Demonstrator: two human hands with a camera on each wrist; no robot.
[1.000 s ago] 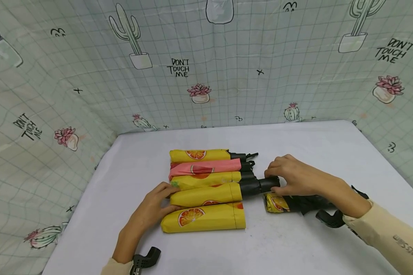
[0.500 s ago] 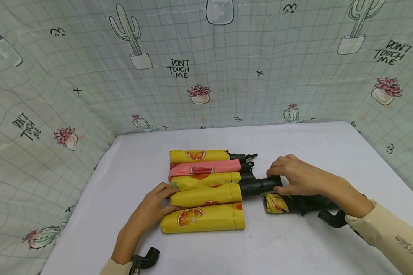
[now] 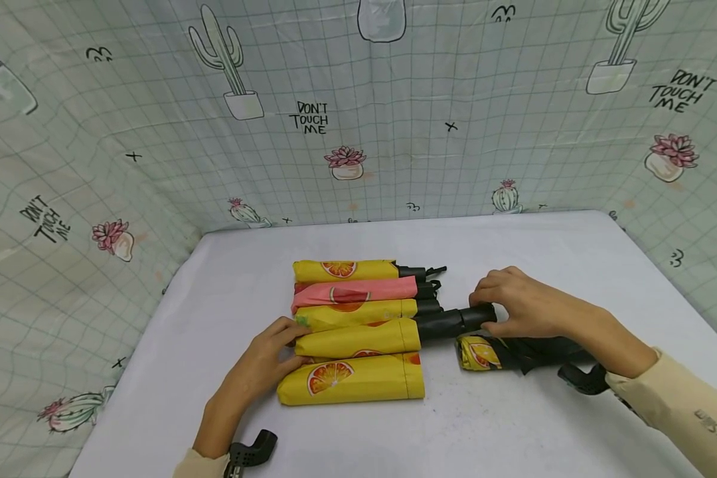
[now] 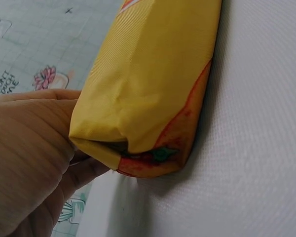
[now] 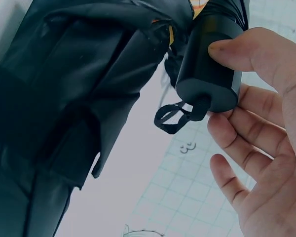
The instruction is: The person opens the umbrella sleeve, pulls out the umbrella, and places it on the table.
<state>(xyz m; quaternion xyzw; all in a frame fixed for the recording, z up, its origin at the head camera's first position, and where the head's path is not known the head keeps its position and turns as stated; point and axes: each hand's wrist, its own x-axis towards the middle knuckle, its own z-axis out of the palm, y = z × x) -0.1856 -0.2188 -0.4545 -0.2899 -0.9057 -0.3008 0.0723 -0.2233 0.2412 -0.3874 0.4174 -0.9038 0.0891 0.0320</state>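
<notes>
My left hand (image 3: 265,355) grips the closed end of a yellow umbrella sleeve (image 3: 358,337). From its other end a black folding umbrella (image 3: 441,325) sticks out to the right. My right hand (image 3: 522,302) pinches the black handle (image 5: 207,64) between thumb and fingers; a wrist strap (image 5: 171,118) loops from the handle's end. Below lies a yellow sleeve with an orange slice (image 3: 346,382), flat, with no handle showing. In the left wrist view a yellow sleeve end (image 4: 138,108) hides my left fingertips.
Beyond the held umbrella lie a yellow sleeved umbrella (image 3: 358,313), a pink one (image 3: 370,290) and another yellow one (image 3: 364,269), side by side. A bare black umbrella (image 3: 544,352) lies under my right forearm. Patterned cloth (image 3: 418,166) stands behind the white table (image 3: 466,438).
My right hand has moved slightly to the right with the handle, and more of the black umbrella shows beyond the sleeve. My left hand has stayed on the sleeve's closed end.
</notes>
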